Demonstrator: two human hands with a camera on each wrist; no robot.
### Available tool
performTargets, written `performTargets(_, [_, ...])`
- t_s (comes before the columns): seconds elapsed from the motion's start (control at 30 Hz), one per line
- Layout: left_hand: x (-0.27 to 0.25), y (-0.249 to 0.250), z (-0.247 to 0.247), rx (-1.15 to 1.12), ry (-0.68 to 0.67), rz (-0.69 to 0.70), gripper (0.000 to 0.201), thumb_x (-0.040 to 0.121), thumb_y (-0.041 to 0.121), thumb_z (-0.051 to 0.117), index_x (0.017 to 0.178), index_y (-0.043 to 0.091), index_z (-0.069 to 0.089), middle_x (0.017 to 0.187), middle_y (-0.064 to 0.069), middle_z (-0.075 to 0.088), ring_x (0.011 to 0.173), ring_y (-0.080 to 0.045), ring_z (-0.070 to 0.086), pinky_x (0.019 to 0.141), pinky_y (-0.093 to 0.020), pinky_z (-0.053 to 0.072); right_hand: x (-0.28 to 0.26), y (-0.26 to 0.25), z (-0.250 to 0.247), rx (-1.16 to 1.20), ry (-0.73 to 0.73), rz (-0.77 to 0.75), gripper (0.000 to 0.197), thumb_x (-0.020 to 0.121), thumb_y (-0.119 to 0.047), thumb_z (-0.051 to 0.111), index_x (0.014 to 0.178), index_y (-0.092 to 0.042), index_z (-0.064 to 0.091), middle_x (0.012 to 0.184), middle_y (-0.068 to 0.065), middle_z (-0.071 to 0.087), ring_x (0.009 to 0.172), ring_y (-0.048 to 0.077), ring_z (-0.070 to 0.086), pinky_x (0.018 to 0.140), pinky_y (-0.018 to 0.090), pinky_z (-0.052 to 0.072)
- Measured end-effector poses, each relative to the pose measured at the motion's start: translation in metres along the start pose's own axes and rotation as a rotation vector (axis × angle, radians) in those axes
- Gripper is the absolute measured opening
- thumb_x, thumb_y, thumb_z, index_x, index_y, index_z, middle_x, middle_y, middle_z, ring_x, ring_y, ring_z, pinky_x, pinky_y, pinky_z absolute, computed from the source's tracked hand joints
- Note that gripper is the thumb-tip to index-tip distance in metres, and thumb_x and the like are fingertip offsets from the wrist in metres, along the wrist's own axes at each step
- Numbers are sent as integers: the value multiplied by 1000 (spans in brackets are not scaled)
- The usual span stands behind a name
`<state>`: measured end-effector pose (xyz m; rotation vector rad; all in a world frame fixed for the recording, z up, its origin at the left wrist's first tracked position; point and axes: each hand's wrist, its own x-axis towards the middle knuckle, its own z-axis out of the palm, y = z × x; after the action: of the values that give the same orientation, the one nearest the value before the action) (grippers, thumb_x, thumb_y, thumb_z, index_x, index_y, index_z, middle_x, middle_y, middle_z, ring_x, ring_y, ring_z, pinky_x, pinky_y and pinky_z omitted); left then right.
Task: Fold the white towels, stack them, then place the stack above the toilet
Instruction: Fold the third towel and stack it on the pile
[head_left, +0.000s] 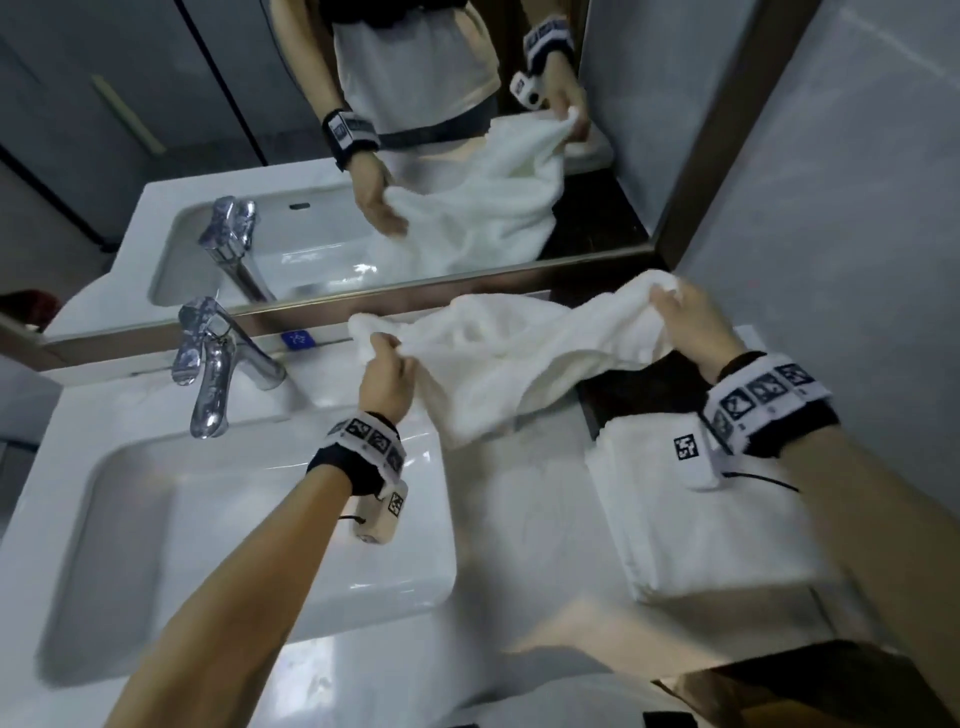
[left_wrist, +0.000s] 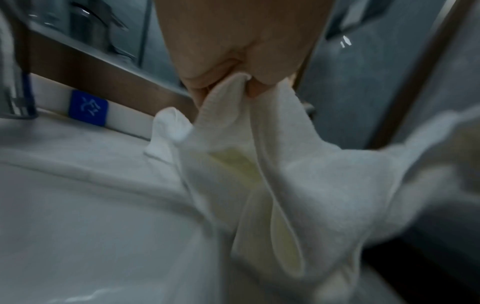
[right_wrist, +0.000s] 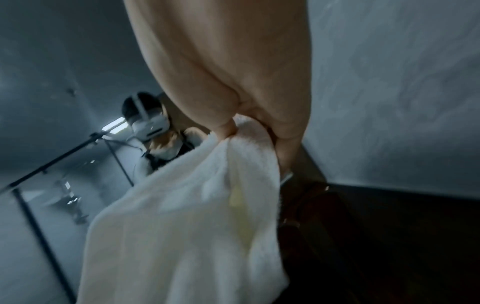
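Observation:
A loose white towel (head_left: 498, 358) hangs in the air over the white counter, stretched between both hands. My left hand (head_left: 387, 376) pinches its left corner near the tap; the left wrist view shows the towel (left_wrist: 259, 164) bunched between the curled fingers (left_wrist: 202, 78). My right hand (head_left: 685, 317) grips the right corner up by the mirror frame; in the right wrist view the towel (right_wrist: 187, 226) drapes down from the curled fingers (right_wrist: 226, 127). A folded white towel (head_left: 691, 535) lies flat on the counter at right, under my right forearm.
A white sink basin (head_left: 104, 519) with a chrome tap (head_left: 213, 374) lies to the left. The mirror (head_left: 363, 156) and its brown frame stand directly behind the towel. A grey wall (head_left: 857, 208) closes the right side. A dark gap (head_left: 639, 389) lies behind the folded towel.

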<state>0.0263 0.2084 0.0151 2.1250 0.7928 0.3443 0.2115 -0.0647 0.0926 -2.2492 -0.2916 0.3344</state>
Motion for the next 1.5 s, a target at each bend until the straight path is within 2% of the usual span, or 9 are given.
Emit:
performTargets(0.17, [25, 29, -34, -218, 178, -17, 12, 91, 5, 45, 98, 13, 39, 80, -2, 51, 82, -19, 48, 59, -30, 38, 20, 17, -57, -19, 301, 32, 39, 99, -29, 40, 122, -1, 52, 126, 24, 56, 115, 38, 54, 96, 43, 43])
performTargets(0.27, [27, 36, -32, -96, 137, -84, 18, 89, 14, 45, 102, 9, 55, 95, -12, 62, 88, -26, 58, 69, -31, 46, 24, 23, -67, -122, 360, 49, 37, 99, -28, 41, 122, 1, 48, 128, 25, 53, 115, 39, 52, 92, 39, 40])
performTargets(0.43, [11, 27, -3, 141, 109, -160, 49, 86, 4, 55, 132, 0, 39, 136, -24, 41, 122, -38, 44, 98, -40, 37, 20, 33, -50, -183, 188, 60, 41, 92, -5, 47, 133, -3, 42, 135, 26, 47, 123, 40, 47, 105, 44, 37])
performTargets(0.63, [-15, 11, 25, 397, 33, -70, 58, 79, 4, 54, 135, 12, 39, 144, -13, 34, 132, -37, 31, 109, -51, 30, -9, 29, -5, -390, -70, -404, 49, 78, 10, 49, 122, -7, 57, 132, 14, 50, 123, 32, 42, 107, 36, 30])
performTargets(0.8, [-10, -6, 6, -15, 171, -502, 50, 85, 22, 46, 134, 13, 42, 143, -15, 38, 128, -37, 36, 108, -45, 32, 3, 32, 10, -514, -248, -330, 72, 84, 2, 55, 148, -17, 27, 157, 7, 21, 145, 27, 16, 118, 37, 17])
performTargets(0.97, [2, -23, -11, -372, 23, -828, 73, 89, 55, 42, 138, 2, 36, 140, -18, 44, 120, -38, 50, 96, -44, 46, 26, 35, 20, -580, -307, -216, 78, 89, -2, 53, 153, -19, 10, 160, 7, 14, 147, 28, 12, 120, 39, 16])
performTargets(1.13, [15, -21, -12, -198, -165, -663, 52, 91, 39, 53, 124, -2, 55, 128, -23, 57, 99, -30, 57, 98, -45, 49, 40, 37, 27, -720, -206, -137, 57, 91, 1, 40, 144, -18, 33, 139, 13, 44, 128, 35, 35, 104, 46, 31])
performTargets(1.3, [20, -10, -20, 35, -334, -583, 17, 82, 18, 63, 97, 10, 58, 68, -1, 57, 52, -13, 48, 41, -17, 38, 42, 35, 29, -817, -317, -153, 27, 94, -17, 44, 115, -10, 59, 123, 14, 51, 118, 34, 39, 94, 46, 37])
performTargets(1.5, [30, 8, -16, 215, -315, -424, 25, 86, 6, 48, 109, -1, 55, 96, -13, 61, 91, -30, 59, 71, -31, 41, 24, 17, 26, -681, -257, -529, 43, 75, 9, 51, 110, -15, 58, 121, 5, 52, 112, 28, 44, 94, 38, 34])
